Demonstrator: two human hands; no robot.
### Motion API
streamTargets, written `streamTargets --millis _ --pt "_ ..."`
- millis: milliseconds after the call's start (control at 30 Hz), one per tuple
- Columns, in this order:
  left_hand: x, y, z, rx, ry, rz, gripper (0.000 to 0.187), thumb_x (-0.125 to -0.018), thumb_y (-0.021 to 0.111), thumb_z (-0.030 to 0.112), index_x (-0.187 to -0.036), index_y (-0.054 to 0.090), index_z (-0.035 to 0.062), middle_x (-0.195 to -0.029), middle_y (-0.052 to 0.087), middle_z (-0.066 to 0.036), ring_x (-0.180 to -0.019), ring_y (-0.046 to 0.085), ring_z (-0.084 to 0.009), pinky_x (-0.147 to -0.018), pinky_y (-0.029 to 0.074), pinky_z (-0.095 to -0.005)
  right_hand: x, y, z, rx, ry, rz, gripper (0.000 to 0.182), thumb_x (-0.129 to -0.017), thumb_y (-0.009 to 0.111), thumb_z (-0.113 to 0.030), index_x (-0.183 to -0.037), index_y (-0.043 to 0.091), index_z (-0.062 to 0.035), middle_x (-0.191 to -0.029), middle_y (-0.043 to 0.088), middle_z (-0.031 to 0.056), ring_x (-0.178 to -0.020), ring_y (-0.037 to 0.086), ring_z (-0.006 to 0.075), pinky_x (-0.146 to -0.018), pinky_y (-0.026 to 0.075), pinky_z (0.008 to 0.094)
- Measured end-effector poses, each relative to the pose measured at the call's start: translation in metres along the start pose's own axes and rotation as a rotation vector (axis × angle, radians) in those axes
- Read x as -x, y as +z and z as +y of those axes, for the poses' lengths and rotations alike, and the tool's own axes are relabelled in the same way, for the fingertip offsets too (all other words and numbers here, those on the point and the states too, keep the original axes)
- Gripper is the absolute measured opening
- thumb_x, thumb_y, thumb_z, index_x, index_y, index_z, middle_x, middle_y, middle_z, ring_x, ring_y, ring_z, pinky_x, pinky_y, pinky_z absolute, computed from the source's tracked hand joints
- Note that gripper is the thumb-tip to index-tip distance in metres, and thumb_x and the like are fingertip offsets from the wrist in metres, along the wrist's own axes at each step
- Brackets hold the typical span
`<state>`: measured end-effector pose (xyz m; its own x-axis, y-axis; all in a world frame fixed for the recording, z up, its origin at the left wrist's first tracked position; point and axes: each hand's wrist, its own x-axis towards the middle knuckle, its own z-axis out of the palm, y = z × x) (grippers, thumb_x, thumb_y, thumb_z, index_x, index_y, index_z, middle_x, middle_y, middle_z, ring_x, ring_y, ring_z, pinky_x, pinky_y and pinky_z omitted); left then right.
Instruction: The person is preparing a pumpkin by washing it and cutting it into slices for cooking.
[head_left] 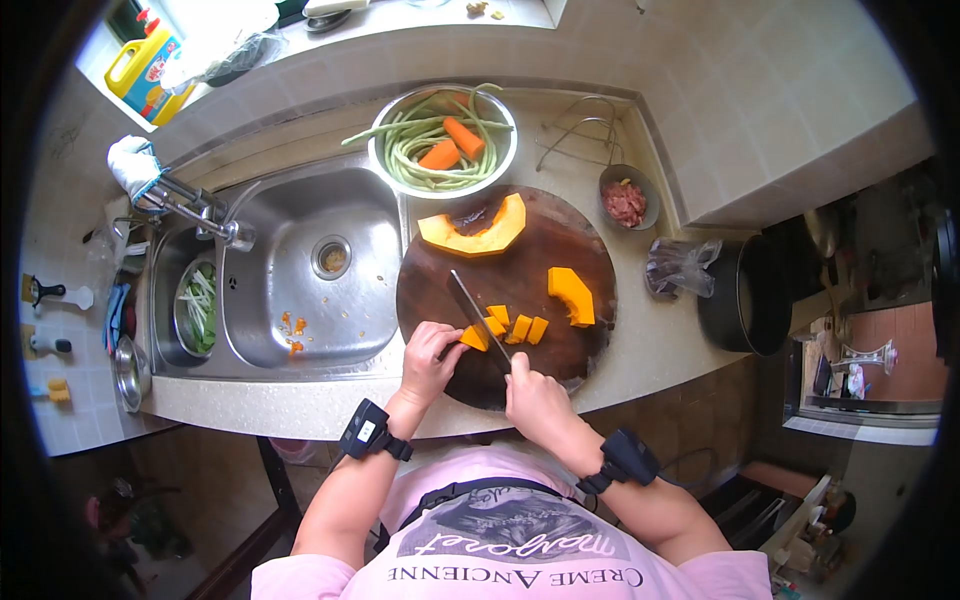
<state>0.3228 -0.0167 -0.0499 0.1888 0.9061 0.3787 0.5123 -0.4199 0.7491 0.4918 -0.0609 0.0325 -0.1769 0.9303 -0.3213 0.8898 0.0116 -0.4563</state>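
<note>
My right hand [537, 397] grips the handle of a kitchen knife [472, 300], its blade pointing up and left over the round wooden cutting board [430, 300]. Against the blade's left side lies a piece of pumpkin [474, 338], which the fingers of my left hand [430, 357] pinch. Several cut pumpkin chunks [521, 328] sit to the right of the blade. Farther back on the board rests a curved pumpkin slice [474, 240], and a shorter pumpkin wedge [571, 297] lies at the right.
Behind the board stands a bowl [377, 155] of green beans and carrots. The steel sink [300, 230] is at the left, with orange scraps inside. A small bowl of meat [625, 203] and a dark pot [745, 300] stand to the right. The counter's front edge is close to me.
</note>
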Motion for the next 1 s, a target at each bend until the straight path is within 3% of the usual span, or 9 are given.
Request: streamTargets --millis 167,300,500,567,700,833,867,967,1000 --pt "0.001 0.004 -0.002 -0.006 0.014 0.012 0.021 -0.062 0.071 0.001 -0.079 0.059 0.0013 -0.079 0.059 -0.011 -0.076 0.056 -0.0273 -0.068 0.046 -0.034 -0.011 0.003 0.0 0.028 0.007 -0.041 0.019 -0.074 0.048 -0.004 -0.09 0.04 0.001 -0.062 0.06 0.0214 -0.06 0.062 0.0355 -0.053 0.051 0.0453" --pt "0.0 0.001 0.002 -0.034 0.014 0.014 0.02 -0.062 0.071 0.001 -0.079 0.058 0.0016 -0.078 0.059 -0.011 -0.076 0.055 -0.0276 -0.068 0.046 -0.0342 -0.007 0.016 0.006 0.064 -0.055 0.047 0.016 -0.079 0.047 -0.006 -0.092 0.041 -0.0002 -0.063 0.06 0.0195 -0.058 0.062 0.033 -0.049 0.051 0.0425" --pt "-0.003 0.003 0.011 -0.06 -0.057 -0.01 0.026 -0.063 0.067 0.001 -0.087 0.056 0.0015 -0.085 0.058 -0.012 -0.081 0.054 -0.0278 -0.072 0.045 -0.0339 0.009 0.016 0.026 -0.187 -0.203 0.417 0.015 -0.087 0.049 -0.017 -0.093 0.044 -0.0055 -0.066 0.06 0.0158 -0.055 0.059 0.0334 -0.045 0.047 0.0412" --pt "-0.006 0.004 0.021 -0.007 -0.167 -0.012 0.032 -0.063 0.066 0.004 -0.092 0.054 0.0019 -0.091 0.056 -0.013 -0.085 0.053 -0.0279 -0.075 0.045 -0.035 0.021 0.009 0.034 -0.297 -0.098 0.405 0.015 -0.087 0.05 -0.018 -0.094 0.045 -0.0055 -0.065 0.058 0.0184 -0.057 0.058 0.0367 -0.048 0.045 0.0453" --pt "-0.027 0.014 0.045 -0.138 -0.089 -0.081 0.06 -0.063 0.071 0.02 -0.114 0.046 0.0035 -0.117 0.045 -0.015 -0.107 0.043 -0.0322 -0.09 0.036 -0.0403 0.053 0.011 0.067 -0.614 0.115 0.355 0.012 -0.087 0.048 -0.015 -0.088 0.044 -0.0033 -0.062 0.053 0.0247 -0.059 0.054 0.0432 -0.048 0.041 0.0479" --pt "-0.038 0.034 0.047 -0.236 -0.135 -0.184 0.062 -0.067 0.071 0.029 -0.118 0.045 0.0054 -0.12 0.044 -0.014 -0.109 0.041 -0.0304 -0.091 0.033 -0.0405 0.087 0.011 0.071 -0.872 0.386 0.22 0.014 -0.089 0.043 -0.015 -0.085 0.043 -0.0018 -0.052 0.052 0.0116 -0.039 0.054 0.0222 -0.036 0.041 0.0327" --pt "-0.038 0.038 0.044 -0.2 -0.198 -0.192 0.061 -0.068 0.07 0.031 -0.118 0.046 0.0066 -0.12 0.045 -0.012 -0.109 0.041 -0.029 -0.091 0.033 -0.0404 0.091 0.018 0.071 -0.864 0.407 0.239 0.016 -0.09 0.042 -0.017 -0.085 0.043 -0.0012 -0.052 0.051 0.0055 -0.036 0.05 0.0118 -0.034 0.04 0.0261" --pt "-0.038 0.045 0.04 -0.138 -0.236 -0.2 0.062 -0.068 0.07 0.033 -0.119 0.046 0.007 -0.12 0.045 -0.011 -0.11 0.04 -0.0279 -0.091 0.033 -0.0403 0.094 0.035 0.066 -0.963 0.495 0.212 0.016 -0.092 0.04 -0.016 -0.093 0.045 -0.001 -0.054 0.052 0.0066 -0.037 0.05 0.0131 -0.035 0.042 0.0265" --pt "-0.037 0.047 0.039 -0.127 -0.233 -0.213 0.062 -0.068 0.07 0.033 -0.119 0.046 0.007 -0.12 0.045 -0.011 -0.11 0.04 -0.0279 -0.091 0.033 -0.0403 0.091 0.037 0.062 -1.024 0.503 0.221 0.016 -0.091 0.042 -0.018 -0.088 0.045 -0.0018 -0.052 0.052 0.0071 -0.037 0.052 0.0156 -0.035 0.042 0.0275"
